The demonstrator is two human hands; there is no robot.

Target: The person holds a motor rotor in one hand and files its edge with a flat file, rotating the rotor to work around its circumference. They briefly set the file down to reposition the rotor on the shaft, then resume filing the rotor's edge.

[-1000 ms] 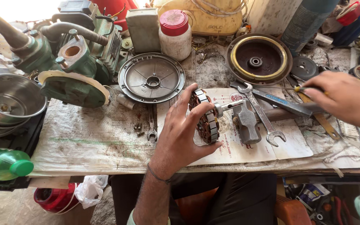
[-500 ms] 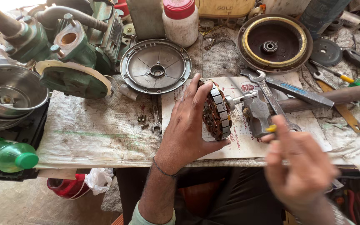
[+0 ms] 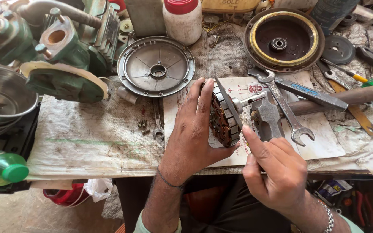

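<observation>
My left hand (image 3: 193, 133) grips a wound motor core (image 3: 222, 117), a round stack of copper coils and steel teeth. It stands on edge on a printed paper sheet (image 3: 324, 138), its short shaft (image 3: 249, 101) pointing right. My right hand (image 3: 277, 172) is just right of and below the core. Its forefinger tip touches the core's lower rim. The other fingers are curled around a small screwdriver that the hand almost wholly hides.
Beside the core lie a hammer (image 3: 266, 114) and open-ended spanners (image 3: 286, 110). Behind are a ribbed round cover (image 3: 156, 67), a brass-ringed round housing (image 3: 283, 39), a white jar (image 3: 181, 19) and a green pump (image 3: 65, 56). A green bottle (image 3: 1, 168) lies at the left.
My right hand reached to the tools at the far right, came back holding a small yellow-tipped tool, and now rests against the core. My left hand kept the core upright.
</observation>
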